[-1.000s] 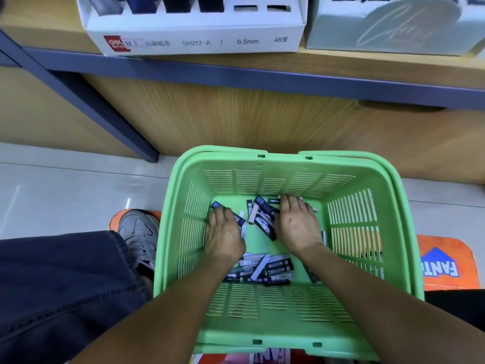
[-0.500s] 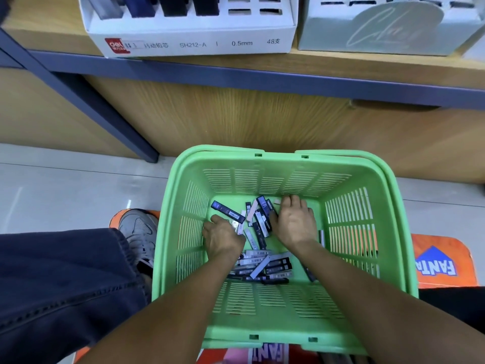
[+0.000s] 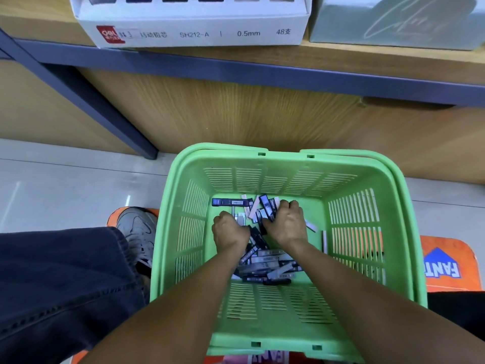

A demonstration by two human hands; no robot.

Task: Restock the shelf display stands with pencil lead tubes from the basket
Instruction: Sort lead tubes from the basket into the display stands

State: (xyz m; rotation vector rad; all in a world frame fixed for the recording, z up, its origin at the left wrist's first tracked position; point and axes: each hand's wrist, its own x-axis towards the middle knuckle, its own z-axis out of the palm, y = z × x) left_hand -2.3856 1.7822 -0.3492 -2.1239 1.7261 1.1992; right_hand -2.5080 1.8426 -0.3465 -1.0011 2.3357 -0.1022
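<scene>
Both my hands are down inside the green basket (image 3: 286,164), among the pencil lead tubes (image 3: 265,264) strewn over its floor. My left hand (image 3: 229,229) and right hand (image 3: 284,224) have their fingers curled around tubes near the basket's far wall. The white display stand (image 3: 194,30) sits on the shelf above the basket.
</scene>
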